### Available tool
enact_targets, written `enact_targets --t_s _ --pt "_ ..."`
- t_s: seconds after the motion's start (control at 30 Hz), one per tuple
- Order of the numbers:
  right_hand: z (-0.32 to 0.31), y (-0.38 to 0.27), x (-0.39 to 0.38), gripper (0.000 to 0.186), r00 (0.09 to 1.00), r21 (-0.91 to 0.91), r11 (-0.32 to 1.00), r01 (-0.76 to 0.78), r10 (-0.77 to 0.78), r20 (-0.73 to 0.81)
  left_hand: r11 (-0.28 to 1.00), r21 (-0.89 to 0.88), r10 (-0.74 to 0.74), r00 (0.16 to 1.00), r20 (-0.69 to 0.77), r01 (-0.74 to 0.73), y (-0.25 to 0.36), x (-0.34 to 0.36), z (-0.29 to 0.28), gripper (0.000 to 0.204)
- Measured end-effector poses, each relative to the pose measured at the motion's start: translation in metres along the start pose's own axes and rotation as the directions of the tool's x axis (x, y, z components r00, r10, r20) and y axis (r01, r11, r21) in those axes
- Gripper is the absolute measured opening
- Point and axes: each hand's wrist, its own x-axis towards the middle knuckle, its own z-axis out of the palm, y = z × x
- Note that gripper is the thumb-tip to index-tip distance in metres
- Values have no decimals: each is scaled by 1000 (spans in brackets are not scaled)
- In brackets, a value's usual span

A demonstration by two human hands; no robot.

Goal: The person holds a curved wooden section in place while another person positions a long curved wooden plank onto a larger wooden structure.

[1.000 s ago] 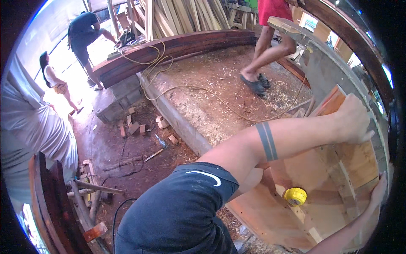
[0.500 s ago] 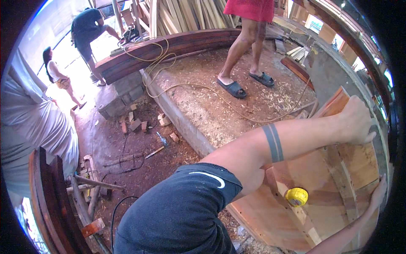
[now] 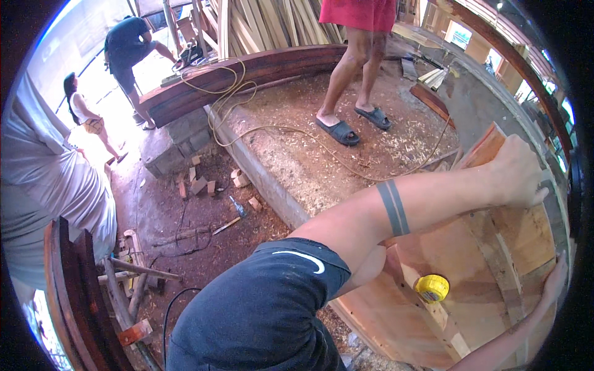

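- Wooden panel (image 3: 495, 290) leans at the right, framed with battens, and the left hand (image 3: 516, 173) clamps over its top edge, fingers curled around the wood.
- Right hand (image 3: 557, 281) presses against the panel's right side; can't tell how its fingers sit.
- Yellow tape measure (image 3: 431, 288) rests on a batten, just below the left arm.
- Beyond, a yellow cord (image 3: 297, 133) snakes across the sawdust platform (image 3: 322, 167).
- A person in sandals (image 3: 352, 123) stands there.
- Wood scraps (image 3: 198, 184) litter the floor.
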Motion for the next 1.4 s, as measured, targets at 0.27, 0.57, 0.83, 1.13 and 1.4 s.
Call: enact_targets --t_s 0.27,0.57,0.83,1.13,1.4 --pt "-11 14 2 49 991 -68 991 111 -116 -71 999 -46 9 1000 -28 -10 8 6 -7 54" --pt "-34 -135 -57 53 968 -38 980 -194 185 -168 1000 -24 -13 999 -29 12 3 -3 -12 61" --pt "-49 -138 -63 53 957 -75 967 -244 228 -179 999 17 36 994 -99 -34 7 0 -13 56" --pt "-52 -146 -66 52 957 -39 973 -226 214 -194 996 64 62 990 -126 -55 7 0 -15 57" --pt "-52 -141 -63 52 956 -66 973 -221 202 -214 998 40 59 994 -97 -55 10 2 -13 58"
